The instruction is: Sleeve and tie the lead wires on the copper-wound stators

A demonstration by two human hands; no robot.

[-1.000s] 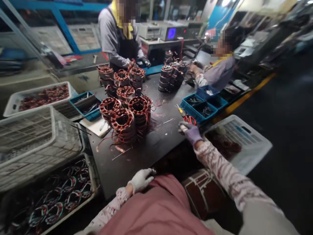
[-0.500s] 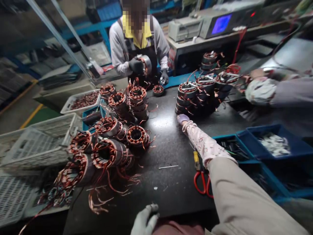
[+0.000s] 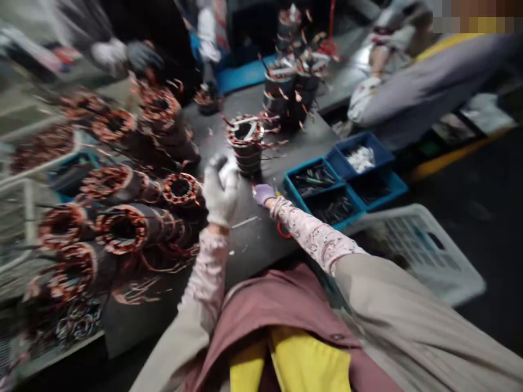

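A stack of motor stators (image 3: 245,149) with copper windings stands upright on the dark table, with white strips on its top ring. My right hand (image 3: 265,194), in a purple glove, is closed at the foot of this stack; its fingertips are hidden. My left hand (image 3: 220,190), in a white glove, is raised just left of the stack, fingers loosely bent and apart, nothing in them. It is blurred. A thin white stick (image 3: 245,222) lies on the table between my forearms. Red handles (image 3: 283,230) show partly behind my right wrist.
Many wound stators (image 3: 122,228) lie and stand on the left. Two more stacks (image 3: 280,92) are at the back. Blue bins (image 3: 322,190) with small parts sit on the right, beside a white crate (image 3: 429,245). A co-worker's dark glove (image 3: 145,57) and another person's sleeve (image 3: 441,87) reach in.
The view has swung right and down. My left hand has risen from the table's near edge towards the stack. The front stator stack now stands apart from the others, closer to me.
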